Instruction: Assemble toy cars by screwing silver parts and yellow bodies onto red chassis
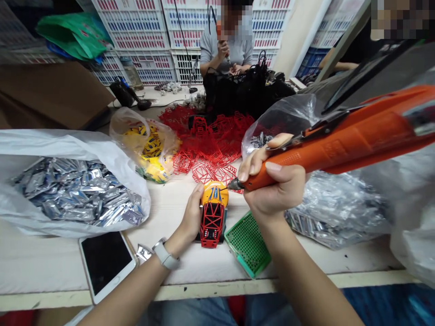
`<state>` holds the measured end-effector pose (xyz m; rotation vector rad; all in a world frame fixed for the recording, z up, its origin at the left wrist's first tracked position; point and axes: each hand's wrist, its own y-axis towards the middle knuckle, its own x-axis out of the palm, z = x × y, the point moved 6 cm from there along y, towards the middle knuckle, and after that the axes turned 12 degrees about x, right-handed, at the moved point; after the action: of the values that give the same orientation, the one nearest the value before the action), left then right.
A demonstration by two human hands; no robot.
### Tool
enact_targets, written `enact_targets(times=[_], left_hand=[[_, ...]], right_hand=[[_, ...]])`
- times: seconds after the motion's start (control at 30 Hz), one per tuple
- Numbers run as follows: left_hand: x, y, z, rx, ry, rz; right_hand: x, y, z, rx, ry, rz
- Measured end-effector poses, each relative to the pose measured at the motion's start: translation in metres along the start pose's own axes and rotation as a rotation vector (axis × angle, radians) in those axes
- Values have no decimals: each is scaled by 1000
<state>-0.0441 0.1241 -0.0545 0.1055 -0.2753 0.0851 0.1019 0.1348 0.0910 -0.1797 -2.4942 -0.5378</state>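
Observation:
A toy car [213, 213] with a yellow hood and a red lattice frame stands on the white table, its yellow end pointing away from me. My left hand [193, 213] grips it along its left side, the fingertips partly hidden. In my right hand [277, 181] is an orange electric screwdriver [326, 149], held nearly level with its tip reaching the right edge of the yellow hood. Whether the bit touches a screw is too small to tell. Just right of the car lies a green perforated tray [249, 244], partly behind my right forearm.
A white bag of silvery packets [78, 194] stands at left, above a tablet [107, 262]. Behind the car are a bag of yellow parts [149, 145] and piled red frames [217, 140]. Clear bags of packets [336, 208] lie at right. A co-worker [226, 50] sits opposite.

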Motion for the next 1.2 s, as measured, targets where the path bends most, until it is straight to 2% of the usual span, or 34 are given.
enact_targets(times=[0.2, 0.47, 1.2], left_hand=[[1, 2, 3, 64, 24, -4], [5, 0, 8, 52, 18, -33], [5, 2, 6, 61, 56, -47]], right_hand=[[1, -1, 4, 19, 70, 12], [-1, 3, 8, 12, 59, 59], [-2, 5, 11, -15, 30, 74]])
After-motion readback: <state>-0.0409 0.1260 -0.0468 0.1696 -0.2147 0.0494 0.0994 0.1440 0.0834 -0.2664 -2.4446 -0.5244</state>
